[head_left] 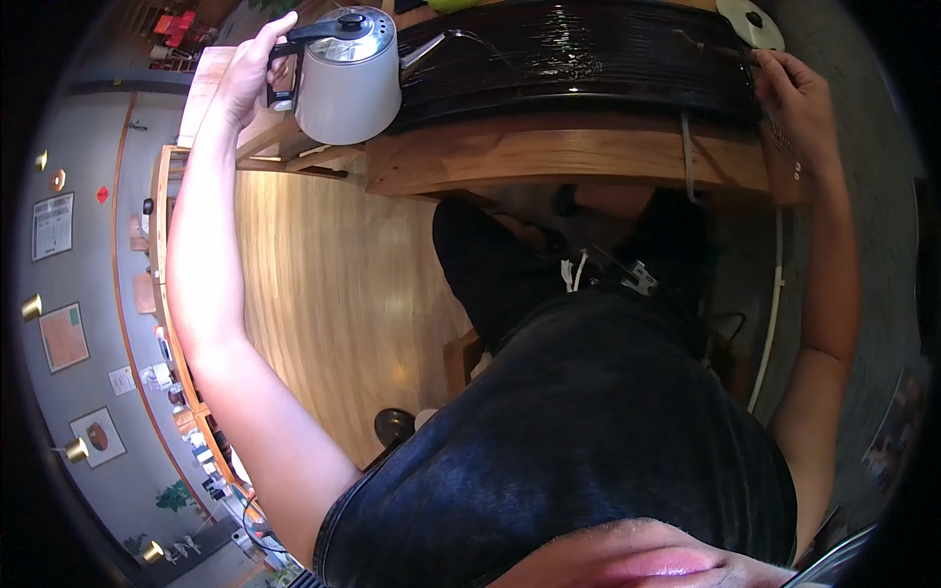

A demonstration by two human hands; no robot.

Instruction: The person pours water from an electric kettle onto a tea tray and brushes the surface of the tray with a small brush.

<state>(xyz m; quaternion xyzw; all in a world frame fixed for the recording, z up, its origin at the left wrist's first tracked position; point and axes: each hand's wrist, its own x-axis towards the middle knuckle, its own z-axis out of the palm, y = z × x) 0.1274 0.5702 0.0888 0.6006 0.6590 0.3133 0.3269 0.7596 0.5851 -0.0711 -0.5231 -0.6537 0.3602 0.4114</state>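
from afar i have my left hand (pixel 245 83) wrapped round the black handle (pixel 282 101) of a white, metal-lidded kettle (pixel 348 93), left of the glossy dark rectangular tray (pixel 559 73). my right hand (pixel 799 98) is pinched nearly closed on a slim dark brush (pixel 701 45) above the tray's right end. i'd tilt gently, stroking lightly. the lid (pixel 371 34) hides the kettle's contents; the tray looks wet.

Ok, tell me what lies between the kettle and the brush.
In the head view: the dark, wet tray and a thin trickle of water from the spout.
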